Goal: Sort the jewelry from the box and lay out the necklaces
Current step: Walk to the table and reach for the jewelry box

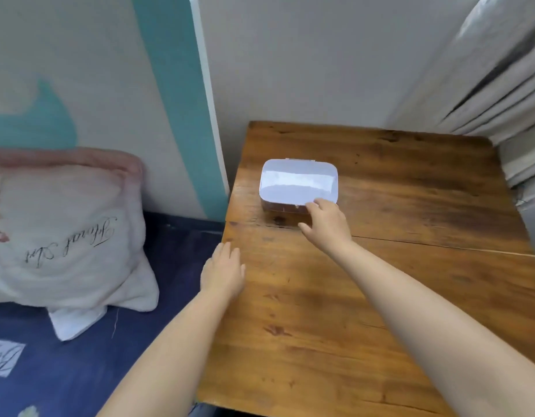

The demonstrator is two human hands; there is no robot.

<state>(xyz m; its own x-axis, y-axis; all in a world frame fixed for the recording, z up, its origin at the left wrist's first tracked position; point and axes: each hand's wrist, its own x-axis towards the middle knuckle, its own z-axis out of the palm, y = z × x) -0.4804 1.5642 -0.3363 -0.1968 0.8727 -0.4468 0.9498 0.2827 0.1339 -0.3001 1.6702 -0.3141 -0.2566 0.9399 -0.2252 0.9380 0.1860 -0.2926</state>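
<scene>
A closed box (298, 182) with a glossy pale lid and rounded corners sits on the far left part of a wooden table (395, 290). Its contents are hidden; no jewelry shows. My right hand (328, 224) reaches to the box's near right corner, fingertips touching the lid's front edge, thumb spread out to the left, not closed around it. My left hand (222, 270) lies flat, palm down, on the table's left edge, fingers together, holding nothing.
A bed with a dark blue sheet (79, 356) lies left of the table, bearing a white and pink pillow (64, 233). A wall stands behind, and pale curtains (501, 85) hang at the table's right back corner.
</scene>
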